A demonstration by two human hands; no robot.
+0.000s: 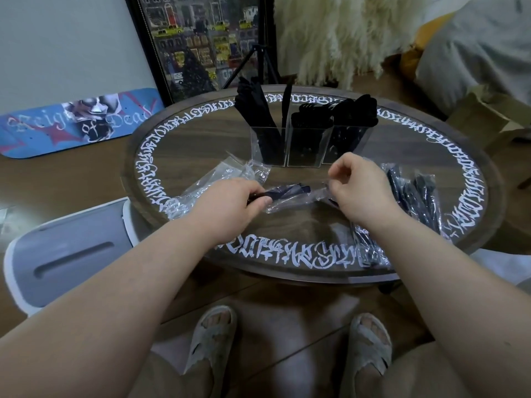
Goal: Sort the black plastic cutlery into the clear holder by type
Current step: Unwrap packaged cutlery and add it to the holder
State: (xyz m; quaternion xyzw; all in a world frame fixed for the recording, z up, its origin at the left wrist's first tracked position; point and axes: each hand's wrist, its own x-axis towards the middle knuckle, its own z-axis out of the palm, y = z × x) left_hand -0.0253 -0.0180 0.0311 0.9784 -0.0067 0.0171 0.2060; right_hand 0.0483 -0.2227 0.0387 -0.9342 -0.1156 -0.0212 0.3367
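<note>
Your left hand (230,202) pinches the black plastic cutlery (283,191) lying crosswise just in front of the clear three-compartment holder (304,145), while your right hand (362,191) grips its clear plastic wrapper (298,201).

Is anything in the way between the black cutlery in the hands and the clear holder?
Yes: the clear wrapper. The cutlery set is partly inside it, gripped by the left hand, while the right hand pinches the plastic. Past that, bare table leads to the clear holder, open on top.

Skateboard deck (77,122), framed picture (198,41), tripod (258,61), cardboard box (488,116)
</note>
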